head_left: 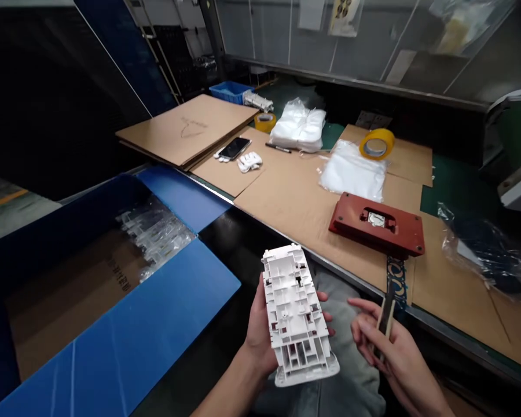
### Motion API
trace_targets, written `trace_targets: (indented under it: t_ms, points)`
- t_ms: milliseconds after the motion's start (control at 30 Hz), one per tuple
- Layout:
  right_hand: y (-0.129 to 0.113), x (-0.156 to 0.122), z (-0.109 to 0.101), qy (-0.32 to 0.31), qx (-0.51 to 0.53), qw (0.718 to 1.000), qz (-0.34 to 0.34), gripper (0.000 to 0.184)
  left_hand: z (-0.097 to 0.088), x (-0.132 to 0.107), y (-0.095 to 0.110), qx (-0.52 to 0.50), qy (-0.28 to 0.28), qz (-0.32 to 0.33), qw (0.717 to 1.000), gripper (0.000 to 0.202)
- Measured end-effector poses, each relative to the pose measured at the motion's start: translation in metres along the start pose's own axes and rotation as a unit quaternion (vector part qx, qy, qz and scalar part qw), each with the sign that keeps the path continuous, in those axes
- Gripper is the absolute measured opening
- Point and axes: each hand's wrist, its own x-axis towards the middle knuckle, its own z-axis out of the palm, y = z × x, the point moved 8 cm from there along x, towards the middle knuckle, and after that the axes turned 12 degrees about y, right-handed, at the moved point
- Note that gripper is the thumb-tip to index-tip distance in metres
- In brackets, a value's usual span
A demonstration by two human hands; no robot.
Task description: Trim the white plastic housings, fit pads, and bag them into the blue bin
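My left hand (260, 330) is closed round a white moulded plastic part (296, 313) with many ribbed compartments, held upright over my lap. Beside it on the right, my right hand (384, 347) grips a thin stick-like tool (388, 315) between thumb and fingers; the tool's patterned upper end points up toward the bench edge. The two hands are close together but apart. A red fixture block (377, 225) with a recess in its middle lies on the cardboard-covered bench (295, 197) just beyond my right hand.
A blue corrugated bin (113, 324) at left holds bagged clear parts (156, 231) on cardboard. On the bench lie plastic bags (351, 171), two yellow tape rolls (377, 143), a phone (233, 148), a white glove (249, 161), a pen (278, 148) and cardboard sheets (186, 127).
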Motion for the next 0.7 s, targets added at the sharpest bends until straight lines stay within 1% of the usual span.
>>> trace_targets:
  t_ms: [100, 167, 233, 367, 500, 600, 700]
  points:
    - [0.008, 0.002, -0.014, 0.071, -0.048, 0.996, 0.006, 0.058, -0.006, -0.007, -0.014, -0.011, 0.01, -0.033, 0.999, 0.096]
    - [0.011, 0.002, -0.018, 0.099, -0.072, 0.992, 0.005, 0.056, -0.009, -0.01, -0.024, -0.013, 0.008, -0.056, 0.998, 0.095]
    - [0.012, 0.001, -0.019, 0.115, -0.087, 0.99, -0.001, 0.05, -0.011, -0.013, -0.035, -0.011, 0.009, -0.079, 0.997, 0.095]
    - [0.005, -0.001, -0.02, 0.129, -0.085, 0.988, -0.025, 0.043, -0.016, -0.017, -0.052, -0.015, 0.034, -0.124, 0.992, 0.099]
    - [0.002, -0.003, -0.025, 0.142, -0.111, 0.983, -0.035, 0.041, -0.018, -0.018, -0.065, -0.007, 0.029, -0.165, 0.986, 0.1]
    - [0.004, -0.004, -0.024, 0.124, -0.135, 0.983, -0.031, 0.041, -0.021, -0.016, -0.07, -0.009, 0.028, -0.181, 0.983, 0.103]
    - [0.008, -0.003, -0.023, 0.11, -0.139, 0.984, -0.022, 0.04, -0.023, -0.013, -0.07, -0.016, 0.04, -0.18, 0.983, 0.1]
